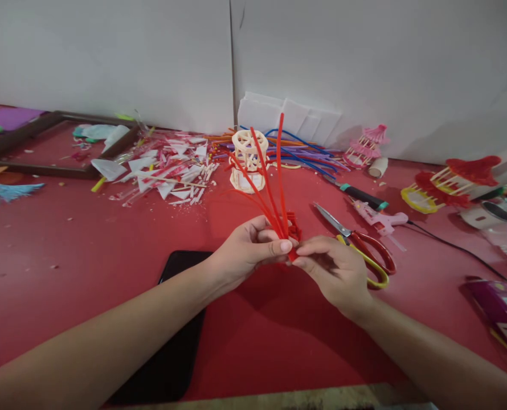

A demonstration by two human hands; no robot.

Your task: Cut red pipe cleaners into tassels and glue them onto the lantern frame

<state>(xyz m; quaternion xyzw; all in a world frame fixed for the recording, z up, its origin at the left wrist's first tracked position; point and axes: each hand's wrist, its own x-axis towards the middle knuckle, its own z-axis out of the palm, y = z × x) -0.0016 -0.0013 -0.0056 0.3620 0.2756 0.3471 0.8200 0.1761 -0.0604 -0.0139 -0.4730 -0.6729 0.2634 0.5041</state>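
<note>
Several red pipe cleaners [271, 196] fan upward from between my hands, their lower ends gathered together. My left hand [256, 245] is closed round them, thumb across the front. The fingertips of my right hand [332, 267] pinch the lower end of the red bundle. A small folded red piece [294, 225] shows just behind my fingers; its shape is partly hidden. Beyond the red stems stands a cream openwork model [249, 145] with two tiers.
Scissors [345, 230] and a pink glue gun [379, 218] lie to the right. A black tablet-like slab [168, 347] is under my left forearm. Paper scraps [168, 171], coloured stems [309, 152] and a brown frame [27, 136] lie further back; red-roofed models [467, 176] are at the right.
</note>
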